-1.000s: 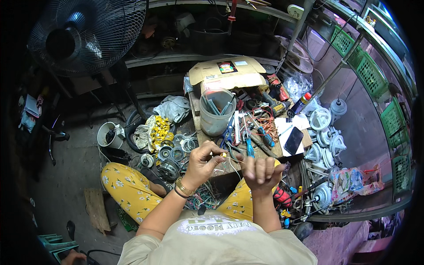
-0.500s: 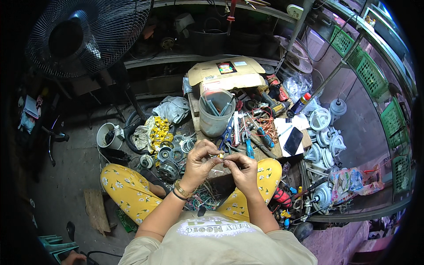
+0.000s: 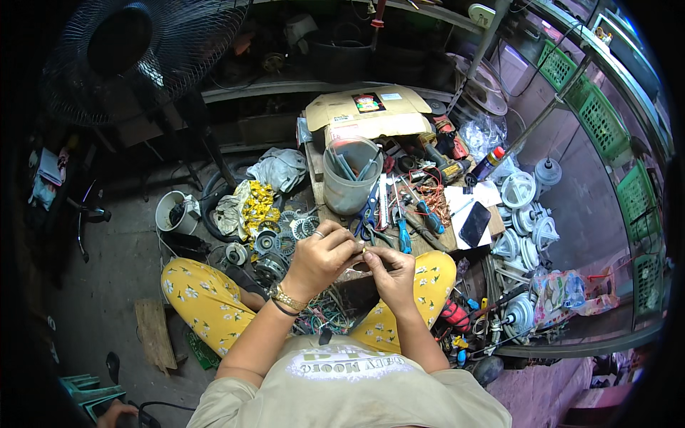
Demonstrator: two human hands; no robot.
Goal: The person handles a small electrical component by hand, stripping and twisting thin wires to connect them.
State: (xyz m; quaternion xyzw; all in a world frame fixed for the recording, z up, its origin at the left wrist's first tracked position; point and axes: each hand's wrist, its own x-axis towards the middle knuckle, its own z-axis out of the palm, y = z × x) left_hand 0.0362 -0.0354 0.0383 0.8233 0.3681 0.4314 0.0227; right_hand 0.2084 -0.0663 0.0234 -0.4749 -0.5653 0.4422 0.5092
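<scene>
My left hand (image 3: 322, 258) and my right hand (image 3: 391, 274) meet above my lap, thumbs and fingers pinched together. Between their fingertips a tiny yellowish piece (image 3: 364, 250) shows; the fingers cover most of it, so its kind is unclear. Just beyond the hands lie blue-handled pliers (image 3: 370, 230) and a screwdriver with a blue handle (image 3: 404, 237), on a low wooden worktop (image 3: 314, 165). A grey plastic bucket (image 3: 344, 191) stands there too, with flat pieces inside. Below the hands, a tangle of thin coloured wires (image 3: 327, 314) lies between my knees.
Metal motor parts (image 3: 270, 267) and yellow pieces on a cloth (image 3: 258, 207) lie to the left. A phone (image 3: 474, 225) rests on paper at the right, beside white plastic parts (image 3: 517, 190). A cardboard piece (image 3: 367, 114) and a power drill (image 3: 449, 170) are farther back; a fan (image 3: 128, 57) stands far left.
My left hand has turned, its back now more upward and its fingers curled over the small piece. Less of the yellowish piece shows. The right hand has barely moved.
</scene>
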